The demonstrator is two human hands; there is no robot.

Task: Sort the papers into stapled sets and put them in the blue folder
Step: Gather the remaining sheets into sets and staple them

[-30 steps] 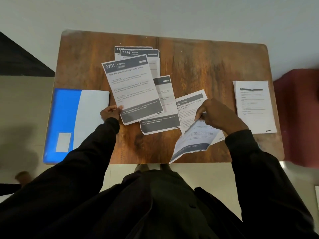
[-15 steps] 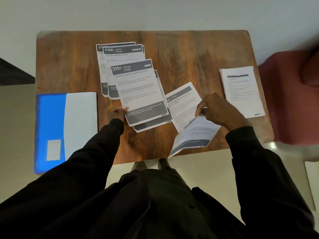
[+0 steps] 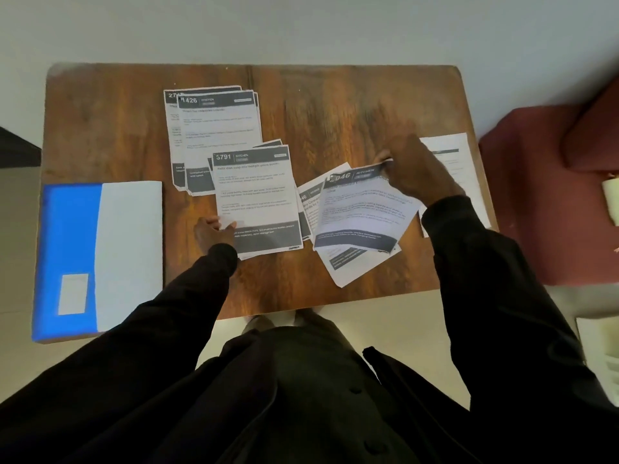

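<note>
Blue folder (image 3: 70, 229) lies left, printed papers (image 3: 258, 195) spread outside it.

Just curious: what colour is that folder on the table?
The folder is blue, its right part white; head view.

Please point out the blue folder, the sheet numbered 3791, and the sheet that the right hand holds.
Blue and white flat folder (image 3: 70, 229): head view, its blue left part.
White printed sheet numbered 3791 (image 3: 258, 199): head view, its middle text.
White printed sheet ending 046 (image 3: 361, 209): head view, its middle text.
</note>
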